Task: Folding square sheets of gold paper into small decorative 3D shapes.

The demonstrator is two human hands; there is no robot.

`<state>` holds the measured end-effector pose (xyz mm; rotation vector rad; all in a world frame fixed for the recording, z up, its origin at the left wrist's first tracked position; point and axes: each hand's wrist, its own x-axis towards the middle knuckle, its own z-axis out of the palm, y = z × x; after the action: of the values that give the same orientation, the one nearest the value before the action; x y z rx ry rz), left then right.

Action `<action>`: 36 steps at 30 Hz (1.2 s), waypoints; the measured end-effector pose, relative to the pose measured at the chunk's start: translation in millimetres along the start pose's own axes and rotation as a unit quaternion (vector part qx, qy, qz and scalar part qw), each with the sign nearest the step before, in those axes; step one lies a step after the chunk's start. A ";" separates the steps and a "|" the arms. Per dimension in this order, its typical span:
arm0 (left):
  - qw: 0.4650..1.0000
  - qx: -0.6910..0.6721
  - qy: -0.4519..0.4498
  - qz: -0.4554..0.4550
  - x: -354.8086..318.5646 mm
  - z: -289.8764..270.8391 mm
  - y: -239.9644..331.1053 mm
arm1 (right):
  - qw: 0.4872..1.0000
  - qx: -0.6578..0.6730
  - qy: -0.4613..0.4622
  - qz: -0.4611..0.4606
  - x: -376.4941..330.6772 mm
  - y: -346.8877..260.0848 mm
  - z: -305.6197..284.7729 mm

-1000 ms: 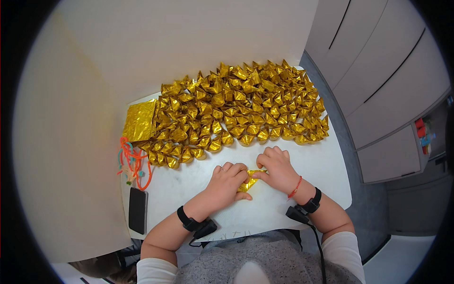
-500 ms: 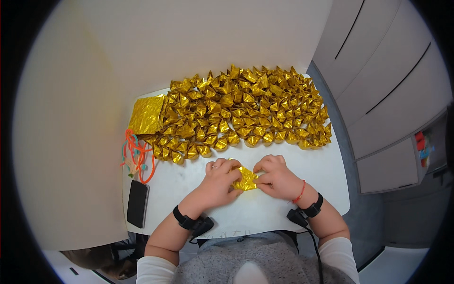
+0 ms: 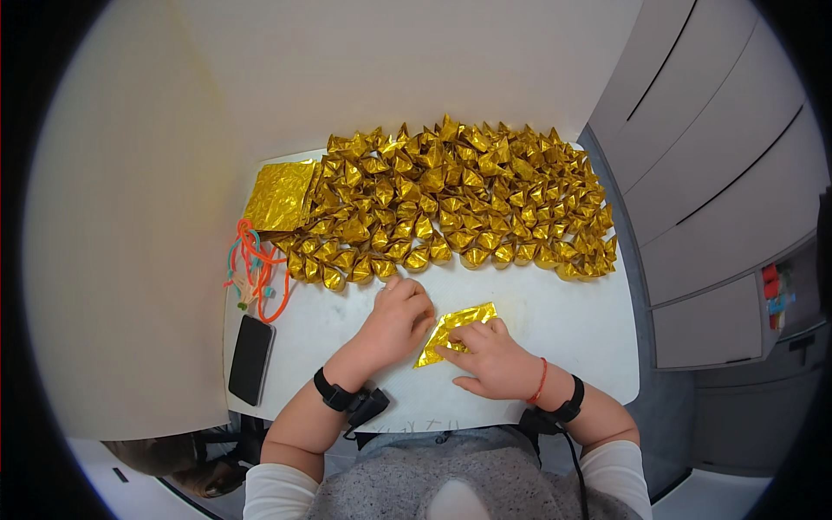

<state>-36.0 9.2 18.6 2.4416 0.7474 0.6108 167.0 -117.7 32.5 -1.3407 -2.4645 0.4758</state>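
1. Head view: done pieces dominate here, a dense crowd of folded gold-foil paper ingots (image 3: 468,186) filling the tabletop (image 3: 572,334) along its far edge, nearly corner to corner.
2. In play is a single gold foil sheet (image 3: 472,314), lying midway between the ingots and the near edge; it looks only partly folded, though the covering fingers hide how far.
3. The right hand (image 3: 498,360) rests on that sheet, thumb apart from its fingers, not clamped.
4. The left hand (image 3: 401,316) curls just off the sheet's left side; whether its fingertips pinch anything, I cannot tell.
5. Left over: a flat stack of square foil sheets (image 3: 279,195) at the far left corner, its top one unfolded, its count unclear.
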 end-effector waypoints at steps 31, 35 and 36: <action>0.978 -0.151 -0.093 -0.106 -5.2 9.6 12.8 | 0.945 0.147 0.168 0.241 -1.4 37.7 -3.0; 0.982 -0.139 -0.096 -0.085 -5.9 10.9 13.8 | 0.919 0.232 0.176 0.265 0.3 35.0 -8.4; 0.982 -0.139 -0.097 -0.085 -6.3 12.1 12.7 | 0.919 0.232 0.176 0.266 -0.3 36.7 -11.2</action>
<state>-29.3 -7.8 15.1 2.1183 0.7273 0.3773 199.2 -97.6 27.2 -1.6852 -1.5505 0.7971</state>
